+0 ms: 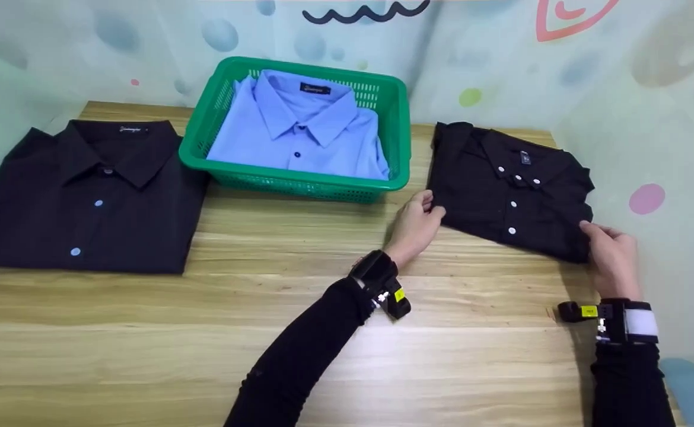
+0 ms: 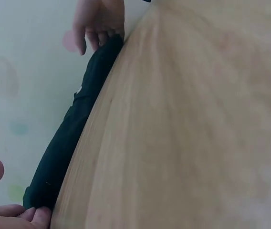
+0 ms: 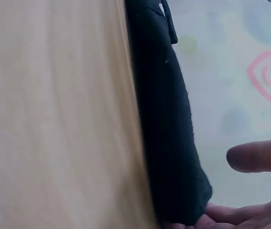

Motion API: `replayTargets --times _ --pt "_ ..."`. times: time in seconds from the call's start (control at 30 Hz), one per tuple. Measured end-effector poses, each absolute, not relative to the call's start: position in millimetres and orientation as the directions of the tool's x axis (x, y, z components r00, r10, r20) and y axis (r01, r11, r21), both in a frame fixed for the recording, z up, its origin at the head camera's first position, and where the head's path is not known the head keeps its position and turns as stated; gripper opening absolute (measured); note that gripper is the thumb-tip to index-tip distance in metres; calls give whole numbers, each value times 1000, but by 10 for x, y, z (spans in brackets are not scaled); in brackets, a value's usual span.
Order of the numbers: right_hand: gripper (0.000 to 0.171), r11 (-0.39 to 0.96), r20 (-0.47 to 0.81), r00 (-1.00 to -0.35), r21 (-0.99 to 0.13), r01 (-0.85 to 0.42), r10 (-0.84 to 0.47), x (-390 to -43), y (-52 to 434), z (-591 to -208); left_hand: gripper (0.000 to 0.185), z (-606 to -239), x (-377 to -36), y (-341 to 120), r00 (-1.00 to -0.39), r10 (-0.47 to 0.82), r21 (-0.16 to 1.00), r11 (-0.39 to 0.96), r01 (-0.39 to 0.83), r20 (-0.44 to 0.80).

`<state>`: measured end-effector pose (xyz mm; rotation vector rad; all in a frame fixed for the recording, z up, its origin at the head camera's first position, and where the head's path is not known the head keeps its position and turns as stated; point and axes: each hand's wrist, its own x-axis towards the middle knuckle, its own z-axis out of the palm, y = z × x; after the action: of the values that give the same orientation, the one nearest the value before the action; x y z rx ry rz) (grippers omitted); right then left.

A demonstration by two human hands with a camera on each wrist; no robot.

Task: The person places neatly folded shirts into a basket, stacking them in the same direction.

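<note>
A small folded black shirt (image 1: pixel 477 190) with white buttons lies at the right of the table, its collar toward the back wall. My left hand (image 1: pixel 415 225) is at its front left corner. In the left wrist view the fingertips (image 2: pixel 41 215) touch the shirt's end, and the thumb stands apart from the cloth. At the front right corner is my right hand (image 1: pixel 614 261). The right wrist view shows its fingers (image 3: pixel 235 213) against the lower edge of the shirt, with the thumb (image 3: pixel 255 156) held away. Neither thumb presses on the fabric.
A green basket (image 1: pixel 311 185) stands at the back middle with a folded light blue shirt (image 1: pixel 246 145) inside. On the left lies a larger folded black shirt (image 1: pixel 38 213), close by the basket. Patterned curtain walls (image 1: pixel 667 148) border the wooden table (image 1: pixel 145 344).
</note>
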<state>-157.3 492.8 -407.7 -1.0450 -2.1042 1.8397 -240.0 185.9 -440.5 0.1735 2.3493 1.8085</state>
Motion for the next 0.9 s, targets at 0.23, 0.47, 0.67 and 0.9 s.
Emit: replayTargets --times 0.23,0.47,0.67,0.9 --pt "9 -24 -284 -698 -934 357 657 -1570 4923 -4130 38 -4389 -2392 1820 -976 215 934 344 92 17" --pt "7 -44 -291 -709 -938 345 642 -1547 4950 -4078 36 -4356 -2385 1827 -979 202 953 293 76 16" --pt "5 -72 -306 -728 -940 334 614 -1545 4936 -4045 34 -4348 -2369 1830 -983 181 955 287 79 27" --pt "10 -211 -359 -815 -933 293 455 -1492 4966 -4013 31 -4330 -2335 1816 -984 171 948 302 95 45"
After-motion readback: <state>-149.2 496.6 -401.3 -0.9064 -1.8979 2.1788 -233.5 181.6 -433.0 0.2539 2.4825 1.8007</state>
